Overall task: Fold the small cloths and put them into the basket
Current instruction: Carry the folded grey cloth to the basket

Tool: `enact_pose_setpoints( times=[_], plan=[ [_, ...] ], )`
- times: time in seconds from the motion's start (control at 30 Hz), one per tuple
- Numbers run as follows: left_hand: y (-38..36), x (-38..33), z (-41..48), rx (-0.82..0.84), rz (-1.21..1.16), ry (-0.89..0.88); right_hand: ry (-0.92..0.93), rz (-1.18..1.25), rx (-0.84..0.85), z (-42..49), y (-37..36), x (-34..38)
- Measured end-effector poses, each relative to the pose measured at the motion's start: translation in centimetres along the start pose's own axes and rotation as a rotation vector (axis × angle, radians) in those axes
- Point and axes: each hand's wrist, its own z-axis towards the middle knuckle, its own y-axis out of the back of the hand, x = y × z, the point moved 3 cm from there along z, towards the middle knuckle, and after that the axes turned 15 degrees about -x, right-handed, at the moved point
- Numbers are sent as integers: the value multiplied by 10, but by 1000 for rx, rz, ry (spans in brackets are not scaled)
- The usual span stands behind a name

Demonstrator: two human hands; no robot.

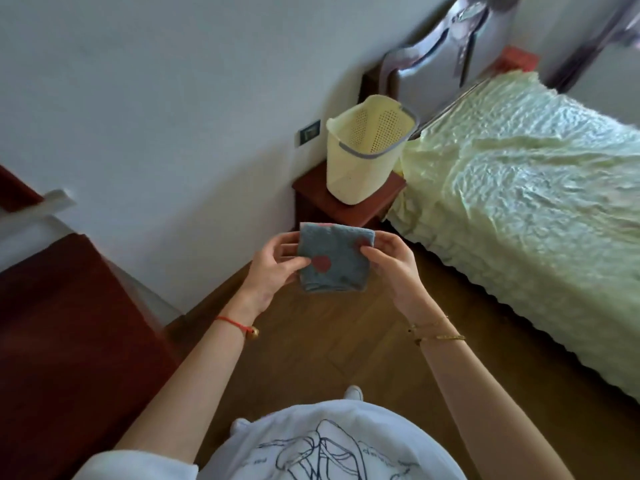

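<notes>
Folded grey cloth with red spots (334, 259) held in air over wooden floor (332, 341), short of nightstand. Left hand (273, 268) pinches left edge; right hand (391, 265) pinches right edge. Cream perforated basket (360, 168) upright on nightstand (346, 209), touching bed (519, 202).

The inside bottom of the basket (367, 150) is hidden by its own near wall, so its contents cannot be told. Most fingers (285, 249) of the left hand (273, 268) are covered by the folded cloth (332, 259) (only thumbs lie in front). The bed (519, 202) is cut off at the right edge, the headboard (443, 53) is blurred, and the wall socket (308, 130) is too small to be read.
</notes>
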Motion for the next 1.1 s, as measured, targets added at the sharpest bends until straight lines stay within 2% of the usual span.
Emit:
enact_pose_setpoints(
  times=[0.1,0.23,0.47,0.67,0.83,1.1],
  plan=[
    [-66,2,9,44,0,15,-110,45,0,35,51,7],
    [-137,-1,24,89,13,24,-165,37,-21,78,104,17],
    [-220,-8,70,64,11,87,-94,-85,-86,155,141,32],
    [-275,-28,150,32,-81,161,82,-253,-87,256,134,54],
    [-316,-64,238,3,-145,187,159,-364,-85,366,106,88],
    [-355,-112,382,-122,-149,239,101,-374,-20,526,40,131]
  ],
)
